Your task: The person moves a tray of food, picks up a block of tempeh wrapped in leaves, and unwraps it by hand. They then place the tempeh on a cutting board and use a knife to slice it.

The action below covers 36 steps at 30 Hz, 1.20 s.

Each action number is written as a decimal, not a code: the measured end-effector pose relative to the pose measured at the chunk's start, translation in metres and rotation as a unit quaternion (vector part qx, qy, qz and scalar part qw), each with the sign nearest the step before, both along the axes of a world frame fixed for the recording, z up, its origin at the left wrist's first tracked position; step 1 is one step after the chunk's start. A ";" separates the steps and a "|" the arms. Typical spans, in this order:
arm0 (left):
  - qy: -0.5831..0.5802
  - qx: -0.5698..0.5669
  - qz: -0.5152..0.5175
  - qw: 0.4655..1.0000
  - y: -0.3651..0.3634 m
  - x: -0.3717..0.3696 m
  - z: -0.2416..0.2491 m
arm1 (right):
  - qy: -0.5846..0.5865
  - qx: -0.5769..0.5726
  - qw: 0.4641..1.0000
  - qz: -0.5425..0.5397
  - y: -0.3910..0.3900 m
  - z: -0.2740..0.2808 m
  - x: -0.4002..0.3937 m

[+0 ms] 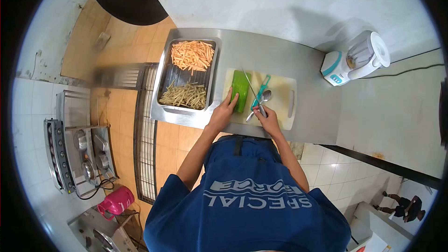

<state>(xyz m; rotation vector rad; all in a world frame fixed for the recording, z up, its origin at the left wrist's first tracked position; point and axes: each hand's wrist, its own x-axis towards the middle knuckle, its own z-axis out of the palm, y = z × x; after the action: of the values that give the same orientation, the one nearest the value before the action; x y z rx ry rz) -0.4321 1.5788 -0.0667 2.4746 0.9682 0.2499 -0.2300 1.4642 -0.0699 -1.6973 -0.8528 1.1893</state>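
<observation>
A long, bright green vegetable [241, 88] lies lengthwise on the white cutting board [280, 81]. My left hand [225, 110] grips its near left side, thumb resting on top and fingers along the edge. In my right hand [268, 121] is the handle of a knife [251, 85]; its blade points away from me and slants left toward the vegetable's far end. Beside the blade lie a teal peeler [264, 84] and a metal spoon [266, 95], the spoon's handle passing near my right fingers.
Left of the board, a metal tray [211, 77] holds orange strips [192, 55] and pale green strips [184, 95]. A blender [357, 59] stands at the right of the steel table [312, 107]. A stove [59, 156] and pink gas cylinder [116, 202] are at left. Another person [410, 207] appears far right.
</observation>
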 end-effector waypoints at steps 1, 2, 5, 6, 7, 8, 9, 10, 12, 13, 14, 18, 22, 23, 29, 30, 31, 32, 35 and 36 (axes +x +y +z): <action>0.010 -0.018 0.007 1.000 -0.002 0.001 0.003 | 0.001 0.000 1.000 0.002 0.000 0.000 -0.001; 0.021 -0.035 0.015 0.999 -0.003 0.000 0.006 | 0.002 -0.001 1.000 0.004 0.001 0.000 -0.001; 0.036 -0.052 0.022 0.998 -0.005 -0.002 0.004 | -0.003 -0.002 1.000 0.011 0.006 0.000 0.001; 0.037 -0.051 0.023 0.998 -0.004 -0.004 0.004 | -0.008 -0.005 1.000 0.012 0.006 -0.001 0.001; -0.005 -0.060 0.019 0.998 -0.003 -0.006 0.005 | -0.007 -0.005 1.000 0.012 0.005 -0.001 0.000; -0.047 -0.068 0.013 0.996 -0.001 -0.007 0.005 | -0.001 -0.005 1.000 0.009 0.005 -0.002 0.000; -0.048 -0.066 0.010 0.997 0.001 -0.003 0.014 | 0.005 -0.003 1.000 0.003 0.006 -0.003 0.002; -0.051 -0.052 0.033 0.997 0.003 0.001 0.030 | 0.004 -0.002 1.000 0.001 0.006 -0.002 0.003; -0.075 -0.040 0.083 0.993 0.004 0.010 0.046 | 0.015 -0.004 1.000 -0.002 0.003 -0.003 0.005; -0.075 -0.040 0.083 0.993 0.006 0.017 0.040 | 0.014 -0.003 1.000 -0.001 0.001 -0.005 0.006; -0.095 -0.023 0.106 0.990 0.008 0.023 0.030 | 0.010 -0.005 1.000 -0.007 0.000 -0.006 0.008; -0.043 -0.004 0.127 0.991 0.012 0.036 0.021 | 0.017 -0.025 0.999 -0.022 -0.001 -0.006 0.015; -0.066 0.008 0.150 0.987 0.010 0.038 0.017 | 0.025 -0.043 0.999 -0.015 0.002 0.001 0.019; -0.072 -0.011 0.157 0.985 0.011 0.038 0.017 | 0.026 -0.030 0.999 -0.011 0.004 0.002 0.019; -0.064 -0.019 0.151 0.986 0.016 0.039 0.024 | 0.027 -0.004 0.999 0.027 0.006 -0.008 0.022; -0.056 -0.017 0.136 0.989 0.018 0.038 0.024 | 0.016 0.004 0.999 0.042 0.004 -0.013 0.024; -0.053 -0.020 0.141 0.988 0.021 0.038 0.028 | 0.018 0.001 0.999 0.047 0.002 -0.012 0.026; -0.018 -0.032 0.121 0.992 0.027 0.037 0.033 | 0.021 -0.001 0.998 0.054 0.002 -0.010 0.029; 0.025 -0.044 0.087 0.995 0.044 0.038 0.035 | 0.034 0.000 0.997 0.073 0.000 -0.009 0.036; 0.033 -0.043 0.067 0.996 0.049 0.039 0.036 | 0.041 0.001 0.996 0.078 0.000 -0.009 0.040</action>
<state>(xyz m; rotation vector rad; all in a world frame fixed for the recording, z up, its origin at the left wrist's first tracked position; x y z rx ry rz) -0.3930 1.6279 -0.0311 2.3564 1.1510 0.1673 -0.1905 1.4639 -0.0791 -1.5920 -0.9491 1.3543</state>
